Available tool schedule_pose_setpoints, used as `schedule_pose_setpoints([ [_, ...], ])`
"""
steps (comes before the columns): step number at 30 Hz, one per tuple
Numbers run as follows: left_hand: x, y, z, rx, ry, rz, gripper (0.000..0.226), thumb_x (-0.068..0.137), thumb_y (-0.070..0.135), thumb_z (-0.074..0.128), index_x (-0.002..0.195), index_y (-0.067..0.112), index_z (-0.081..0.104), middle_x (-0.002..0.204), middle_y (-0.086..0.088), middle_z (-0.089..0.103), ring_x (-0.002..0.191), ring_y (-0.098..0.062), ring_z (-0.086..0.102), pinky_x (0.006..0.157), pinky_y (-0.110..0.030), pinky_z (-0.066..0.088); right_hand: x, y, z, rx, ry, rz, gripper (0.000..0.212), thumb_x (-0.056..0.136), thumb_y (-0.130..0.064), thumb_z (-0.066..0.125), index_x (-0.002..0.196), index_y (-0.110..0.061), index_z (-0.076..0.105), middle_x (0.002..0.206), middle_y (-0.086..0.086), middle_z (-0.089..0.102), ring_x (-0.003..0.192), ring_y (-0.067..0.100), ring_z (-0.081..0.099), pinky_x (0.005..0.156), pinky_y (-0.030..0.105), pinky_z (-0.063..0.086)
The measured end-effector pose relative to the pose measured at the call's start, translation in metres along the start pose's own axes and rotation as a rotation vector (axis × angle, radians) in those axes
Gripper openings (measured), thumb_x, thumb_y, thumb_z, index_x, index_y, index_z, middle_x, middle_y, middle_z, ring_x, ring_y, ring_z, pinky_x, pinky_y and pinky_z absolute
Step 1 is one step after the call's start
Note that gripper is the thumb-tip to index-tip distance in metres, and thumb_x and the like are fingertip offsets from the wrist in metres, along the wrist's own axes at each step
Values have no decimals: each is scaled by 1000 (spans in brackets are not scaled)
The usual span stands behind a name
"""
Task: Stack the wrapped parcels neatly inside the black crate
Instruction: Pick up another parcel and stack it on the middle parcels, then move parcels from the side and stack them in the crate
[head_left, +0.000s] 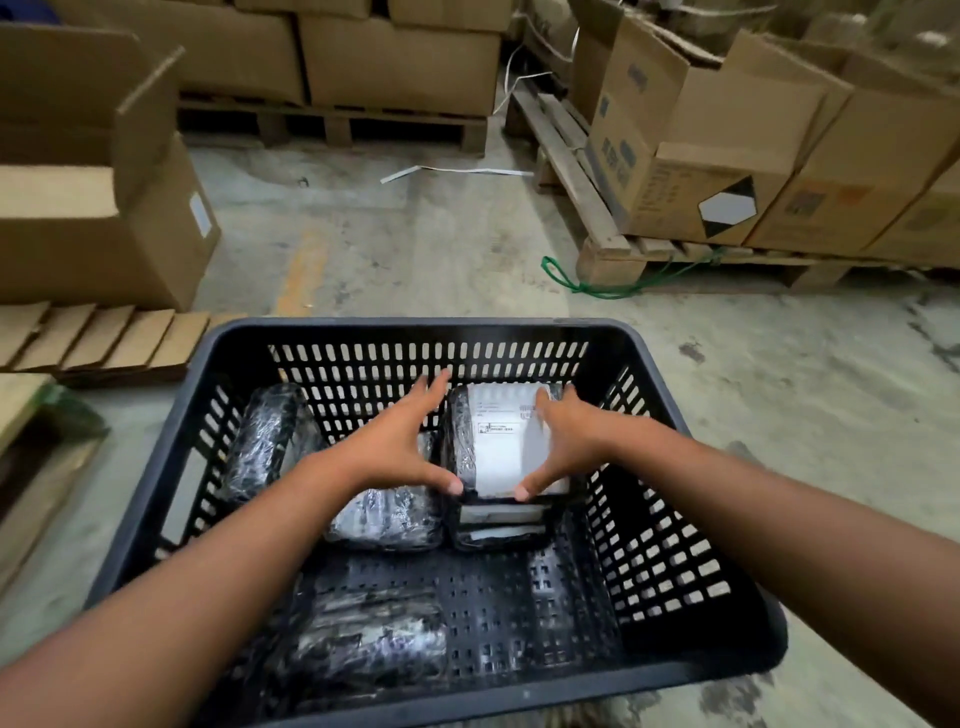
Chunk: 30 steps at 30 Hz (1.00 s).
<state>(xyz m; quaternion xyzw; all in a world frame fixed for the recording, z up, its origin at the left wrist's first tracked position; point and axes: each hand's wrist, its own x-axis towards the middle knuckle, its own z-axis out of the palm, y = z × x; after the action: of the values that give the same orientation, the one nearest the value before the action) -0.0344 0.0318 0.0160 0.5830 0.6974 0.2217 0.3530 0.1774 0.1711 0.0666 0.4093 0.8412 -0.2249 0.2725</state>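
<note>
Setting: warehouse concrete floor (415, 249), with cardboard boxes (727, 156) stacked on wooden pallets (613, 254) at the back and right, and an open box (104, 208) at left.
Crate: black crate (670, 364) with slotted walls sits on the floor, directly below the camera.
Labelled parcel: top parcel (501, 447), wrapped in clear film with a white label facing up, lies at the crate's far right on a short stack of parcels (501, 530).
Left grip: left hand (395, 447) is spread wide, thumb tip at the top parcel's near left corner, fingers reaching along its left side toward the far wall; palm hovers over the neighbouring parcel.
Right grip: right hand (566, 441) is spread wide too, thumb at the near edge, fingers lying over the parcel's right side.
Hold: top parcel sits between both hands, framed rather than lifted; whether the hands press on it, I cannot tell.
Other parcels: one (389, 514) lies just left of the stack, one (265, 436) leans on the left wall, one (363, 644) lies at the near left.
</note>
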Motion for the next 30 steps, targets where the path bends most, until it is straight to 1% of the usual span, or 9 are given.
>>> schedule_pose_setpoints([
  [4,-28,-6,-52,145,82,14,137,58,47,92,159,36,-1,164,6,17,148,-11,20,121,-31,16,-7,-44,-40,-286,117,-94,107,72,-65,83,153,-8,42,156,13,48,139,34,48,112,46,44],
  [7,-49,-15,-74,289,127,9,127,63,42,93,160,30,11,165,5,23,150,-14,23,121,-31,19,-3,-86,-46,-188,207,-258,90,78,-53,84,150,-11,50,149,8,58,133,28,56,110,39,45],
  [11,-70,-28,-77,426,36,-118,129,67,38,91,160,24,2,168,0,0,154,-25,0,125,-43,10,18,-131,-5,-18,245,-418,63,83,-29,87,139,-11,63,134,6,69,107,17,68,91,19,43],
  [13,-78,-35,-76,485,-15,-189,129,70,33,90,160,20,-1,168,-4,-8,153,-31,-8,125,-46,7,31,-144,29,6,234,-449,60,85,-23,85,139,-11,61,137,6,66,120,20,65,96,18,42],
  [16,-86,-41,-71,580,-71,-291,124,73,26,88,160,15,1,167,-9,-12,151,-38,-11,124,-50,11,48,-151,76,33,180,-478,75,83,-20,84,149,-16,49,152,10,51,137,27,52,115,30,36],
  [21,-88,-40,-68,642,-117,-361,103,82,9,79,159,7,11,166,-15,-16,151,-43,-10,122,-53,18,68,-156,126,-261,162,-440,118,75,-43,89,164,-23,15,170,25,6,156,45,8,125,58,18],
  [24,-87,-38,-68,639,-133,-379,98,83,7,77,158,3,14,166,-15,-18,151,-43,-10,122,-54,20,70,-160,146,-386,192,-396,123,84,-12,82,164,-23,-10,168,24,-16,154,50,-9,125,60,6],
  [27,-87,-38,-68,622,-121,-393,90,84,1,73,157,2,20,166,-14,-18,151,-42,-11,121,-54,20,65,-164,138,-419,169,-408,109,91,5,66,164,-22,-11,169,25,-10,153,54,0,123,56,16],
  [30,-87,-38,-68,590,-112,-399,90,83,-1,74,156,2,22,165,-13,-19,151,-42,-10,121,-55,21,56,-170,116,-397,202,-475,107,88,-1,67,166,-25,-2,168,27,17,144,52,37,106,49,52],
])
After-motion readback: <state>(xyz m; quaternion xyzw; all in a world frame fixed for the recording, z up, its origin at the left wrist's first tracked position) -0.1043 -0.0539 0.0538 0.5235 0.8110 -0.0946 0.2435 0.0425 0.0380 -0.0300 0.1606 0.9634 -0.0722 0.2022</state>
